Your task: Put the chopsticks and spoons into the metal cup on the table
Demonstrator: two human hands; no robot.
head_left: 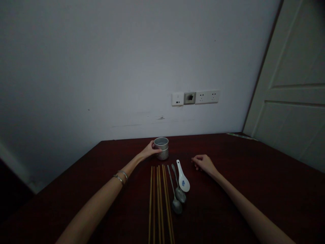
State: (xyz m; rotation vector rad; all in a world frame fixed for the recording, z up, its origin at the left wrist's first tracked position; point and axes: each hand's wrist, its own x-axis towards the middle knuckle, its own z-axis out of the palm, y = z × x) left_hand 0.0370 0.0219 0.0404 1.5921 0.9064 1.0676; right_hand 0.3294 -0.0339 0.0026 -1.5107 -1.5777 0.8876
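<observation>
Left grip on cup; chopsticks, spoons nearby.

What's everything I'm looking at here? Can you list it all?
cup: one, grey metal, far middle of table
chopsticks: about six, wooden, side by side before cup
metal spoons: two, silver, right of chopsticks
ceramic spoon: one, white with blue mark, right of metal spoons
table: one, dark red
sockets: one row, white, on wall
door: one, white, right
bracelets: two, silver, left wrist
left hand: grips cup
right hand: curled, empty, on table
</observation>
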